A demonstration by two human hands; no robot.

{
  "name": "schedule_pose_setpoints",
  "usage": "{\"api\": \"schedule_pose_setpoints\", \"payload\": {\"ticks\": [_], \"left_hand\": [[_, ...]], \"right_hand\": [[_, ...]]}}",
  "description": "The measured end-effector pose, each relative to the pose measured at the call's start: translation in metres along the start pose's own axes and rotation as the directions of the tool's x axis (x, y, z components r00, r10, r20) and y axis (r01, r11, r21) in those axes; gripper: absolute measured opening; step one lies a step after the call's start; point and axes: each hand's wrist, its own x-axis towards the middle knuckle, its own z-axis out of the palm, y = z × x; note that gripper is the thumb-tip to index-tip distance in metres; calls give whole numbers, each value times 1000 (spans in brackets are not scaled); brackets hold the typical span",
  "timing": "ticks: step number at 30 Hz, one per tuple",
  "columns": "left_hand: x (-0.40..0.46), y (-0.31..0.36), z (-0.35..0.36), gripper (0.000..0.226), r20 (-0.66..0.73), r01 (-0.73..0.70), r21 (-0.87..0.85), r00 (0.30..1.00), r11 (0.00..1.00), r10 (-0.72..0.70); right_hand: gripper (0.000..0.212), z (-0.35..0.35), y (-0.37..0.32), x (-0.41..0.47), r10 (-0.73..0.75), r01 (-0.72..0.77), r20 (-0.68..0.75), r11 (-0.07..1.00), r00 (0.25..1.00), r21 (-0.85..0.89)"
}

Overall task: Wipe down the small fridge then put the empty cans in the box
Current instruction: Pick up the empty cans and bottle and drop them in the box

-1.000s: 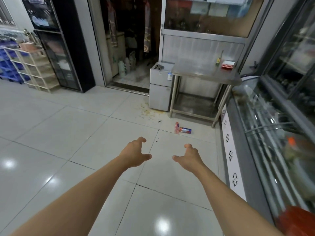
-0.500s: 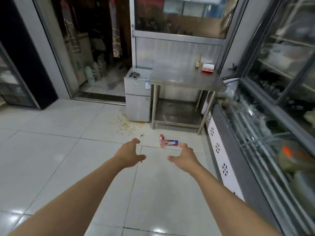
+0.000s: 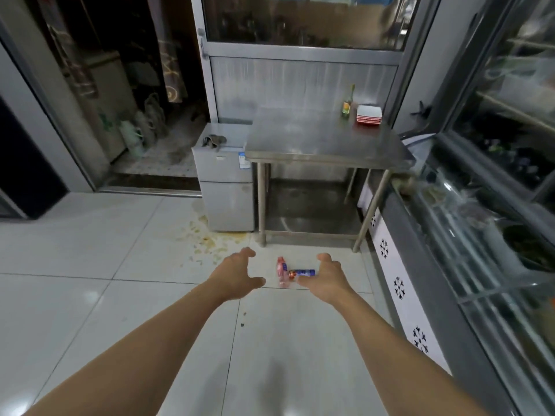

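- Head view: the left hand (image 3: 237, 279) reaches forward at frame centre, fingers spread and relaxed, holding nothing
- The right hand (image 3: 326, 277) is likewise released, just right of centre
- A pink can (image 3: 281, 271) and a blue can (image 3: 301, 272) lie on the white tiled floor (image 3: 90, 250) between the hands
- The small grey two-door fridge (image 3: 225, 187) stands above centre, a crumpled grey rag (image 3: 213, 140) on top, beside a steel table (image 3: 324, 139)

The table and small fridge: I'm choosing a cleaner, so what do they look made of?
The table looks like brushed stainless steel: grey, dull sheen, smeared reflections, round metal legs. The small fridge looks like painted or coated metal, pale grey and matte; plastic panels cannot be ruled out.
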Motion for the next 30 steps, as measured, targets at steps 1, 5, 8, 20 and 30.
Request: {"api": "schedule_pose_setpoints", "payload": {"ticks": [1,5,8,20,30], "left_hand": [[20,3,-5,67,2,7,-1,1000,1000,-7],[90,8,-20,66,5,29,-10,1000,1000,-29],[138,4,-29,67,30,58,-8,998,998,-57],[360,-26,-25,65,212,53,-19,976,998,-47],[509,-65,48,68,403,52,54,913,997,-70]], "right_hand": [[72,-3,-7,21,7,-7,10,1000,1000,-9],[73,-14,-32,96,2,0,37,1000,999,-30],[71,-16,-43,146,4,-2,66,999,998,-37],[80,24,-52,338,196,-191,91,979,976,-66],[83,76,1,462,395,-385,111,917,912,-105]]}}
